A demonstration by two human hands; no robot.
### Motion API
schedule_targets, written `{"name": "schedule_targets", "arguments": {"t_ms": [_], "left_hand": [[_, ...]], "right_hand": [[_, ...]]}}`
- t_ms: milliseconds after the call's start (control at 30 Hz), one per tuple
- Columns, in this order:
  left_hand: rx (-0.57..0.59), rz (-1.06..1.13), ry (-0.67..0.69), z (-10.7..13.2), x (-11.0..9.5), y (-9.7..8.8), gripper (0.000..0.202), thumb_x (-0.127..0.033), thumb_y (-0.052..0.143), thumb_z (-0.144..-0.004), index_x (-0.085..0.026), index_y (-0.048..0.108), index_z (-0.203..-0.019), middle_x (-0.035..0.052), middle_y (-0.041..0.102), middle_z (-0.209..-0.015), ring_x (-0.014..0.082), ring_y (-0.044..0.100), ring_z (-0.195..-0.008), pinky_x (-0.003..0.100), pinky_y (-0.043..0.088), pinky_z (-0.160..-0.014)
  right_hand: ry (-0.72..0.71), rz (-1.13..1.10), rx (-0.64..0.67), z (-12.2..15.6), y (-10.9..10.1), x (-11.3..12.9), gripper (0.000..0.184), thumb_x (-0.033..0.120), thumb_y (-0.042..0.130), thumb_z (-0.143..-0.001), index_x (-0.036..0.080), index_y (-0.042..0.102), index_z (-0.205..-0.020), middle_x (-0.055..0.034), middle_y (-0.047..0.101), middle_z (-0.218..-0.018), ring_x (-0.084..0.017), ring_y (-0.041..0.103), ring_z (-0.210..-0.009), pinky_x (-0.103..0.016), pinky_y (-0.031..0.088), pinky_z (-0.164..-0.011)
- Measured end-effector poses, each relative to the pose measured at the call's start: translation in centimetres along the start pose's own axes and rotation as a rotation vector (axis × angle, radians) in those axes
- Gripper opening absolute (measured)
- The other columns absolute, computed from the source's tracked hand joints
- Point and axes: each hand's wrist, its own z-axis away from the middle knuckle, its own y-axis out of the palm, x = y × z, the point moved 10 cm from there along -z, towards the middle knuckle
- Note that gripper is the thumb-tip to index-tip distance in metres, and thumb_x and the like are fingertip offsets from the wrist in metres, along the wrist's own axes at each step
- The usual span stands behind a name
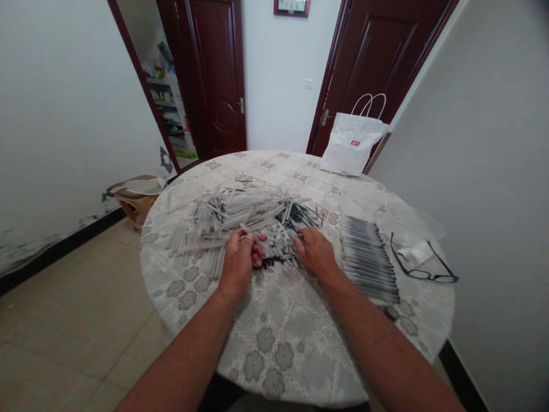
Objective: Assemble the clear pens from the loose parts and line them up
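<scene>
My left hand (240, 254) is closed around a whitish, see-through pen barrel (244, 228), which pokes out past the thumb. A heap of similar barrels (253, 214) spreads over the table in front of it. My right hand (317, 252) rests at the right side of the heap, fingers curled down among the pieces; what they pinch is too small to make out. Just beyond these fingers lie thin black pen refills (295, 216). Small black pieces (270, 262) show between the two hands. To the right, assembled-looking pens (369, 257) lie side by side in a neat row.
The round table has a flowered cloth (274, 343). Black-framed glasses (422, 274) and a crumpled white wrapper (416, 253) lie at its right edge, near clear plastic (412, 220). A white paper bag (354, 143) stands at the back right. A stool (137, 197) is on the left.
</scene>
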Motion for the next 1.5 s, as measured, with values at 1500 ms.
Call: {"name": "schedule_targets", "arguments": {"t_ms": [1500], "left_hand": [[0.031, 0.409, -0.139, -0.3, 1.0, 0.1, 0.036, -0.047, 0.072, -0.09, -0.023, 0.046, -0.101, 0.006, 0.077, -0.096, 0.0239, 0.078, -0.087, 0.041, 0.064, -0.077]], "right_hand": [[0.286, -1.454, -0.288, 2.2, -2.6, -2.2, 0.019, 0.041, 0.063, -0.091, 0.024, 0.055, -0.094, 0.0044, 0.06, -0.071, -0.01, 0.052, -0.056, -0.018, 0.04, -0.048]]}}
